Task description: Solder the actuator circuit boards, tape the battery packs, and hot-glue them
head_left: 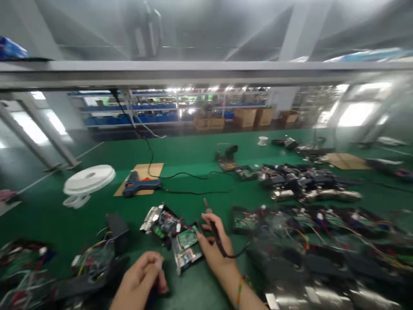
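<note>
My right hand (pixel 217 247) is closed around a soldering iron (pixel 209 210) like a pen, its tip pointing up and away and its black cable trailing to the right. Under those fingers lies a casing half with a green circuit board (pixel 187 239). Thin wires join it to another half (pixel 161 226) packed with parts and shiny metal. My left hand (pixel 145 275) is pinched shut just in front of the casing. Something small and pale shows at its fingertips, too blurred to name.
A blue glue gun (pixel 140 185) lies on cardboard beside a white reel (pixel 90 178). An iron stand (pixel 226 158) is farther back. Rows of opened units (pixel 309 219) fill the right, and more wired units (pixel 97 258) sit at left. A shelf edge (pixel 206 71) crosses above.
</note>
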`<state>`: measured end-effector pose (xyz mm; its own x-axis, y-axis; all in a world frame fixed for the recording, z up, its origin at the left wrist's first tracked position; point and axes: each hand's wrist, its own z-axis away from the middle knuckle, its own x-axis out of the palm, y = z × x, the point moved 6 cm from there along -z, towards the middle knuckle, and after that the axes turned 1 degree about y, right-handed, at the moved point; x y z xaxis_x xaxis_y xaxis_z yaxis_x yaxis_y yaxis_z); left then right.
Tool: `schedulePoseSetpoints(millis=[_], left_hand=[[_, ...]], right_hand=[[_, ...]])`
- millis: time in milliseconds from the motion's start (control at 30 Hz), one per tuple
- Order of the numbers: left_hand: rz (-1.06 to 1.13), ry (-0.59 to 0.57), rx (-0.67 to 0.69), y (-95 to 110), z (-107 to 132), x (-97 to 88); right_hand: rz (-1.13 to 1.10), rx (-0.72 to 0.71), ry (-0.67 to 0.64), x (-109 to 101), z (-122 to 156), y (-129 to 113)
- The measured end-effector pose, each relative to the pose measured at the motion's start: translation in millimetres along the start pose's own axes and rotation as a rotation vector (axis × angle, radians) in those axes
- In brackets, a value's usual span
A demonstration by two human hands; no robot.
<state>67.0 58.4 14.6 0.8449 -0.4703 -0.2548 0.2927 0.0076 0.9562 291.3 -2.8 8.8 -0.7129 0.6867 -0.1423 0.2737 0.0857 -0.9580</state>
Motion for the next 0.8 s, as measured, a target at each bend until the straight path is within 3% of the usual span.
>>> schedulePoseSetpoints(millis=[267, 533, 800], left_hand=[[-0.191, 0.028, -0.016, 7, -7, 6.1], [-0.508, 0.043, 0.097, 39, -12, 8.6], [-0.685, 0.119, 0.201, 29, -24, 24.5]], right_hand=[[0.018, -0.008, -0.123, -6, 6, 5], [-0.051, -0.100, -0.046, -13, -2, -10], [-0.049, -0.109, -0.100, -1, -2, -6]])
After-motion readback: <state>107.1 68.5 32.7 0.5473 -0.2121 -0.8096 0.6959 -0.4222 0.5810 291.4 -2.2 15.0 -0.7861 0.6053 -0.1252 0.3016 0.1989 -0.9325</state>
